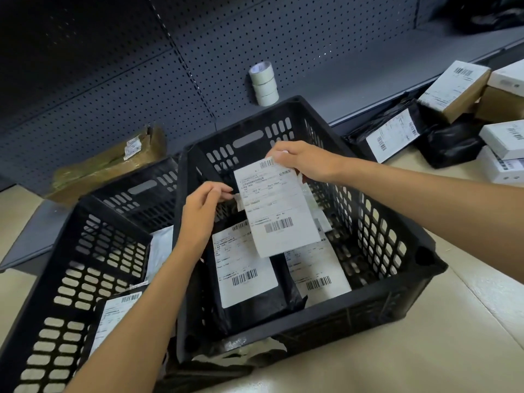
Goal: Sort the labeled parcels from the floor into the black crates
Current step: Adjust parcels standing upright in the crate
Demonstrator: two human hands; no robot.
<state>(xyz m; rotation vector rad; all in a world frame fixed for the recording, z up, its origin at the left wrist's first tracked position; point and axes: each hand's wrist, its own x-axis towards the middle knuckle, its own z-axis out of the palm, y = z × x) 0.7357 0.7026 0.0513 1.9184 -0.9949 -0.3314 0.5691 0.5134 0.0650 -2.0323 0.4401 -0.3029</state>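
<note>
Nearest, the left crate (71,279) holds a labeled black parcel (113,316). Beside it, the right crate (382,251) holds two labeled parcels (246,273) lying flat. Above them the left hand (198,205) pinches one edge of a white labeled parcel (278,211) while the right hand (300,160) grips its top corner. Farther off, more parcels (394,134) lie on the floor, and tape rolls (263,83) stand on the shelf

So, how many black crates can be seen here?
2. The right black crate stands in the middle, under both hands; the left black crate stands beside it, touching it. None seems hidden.
</note>
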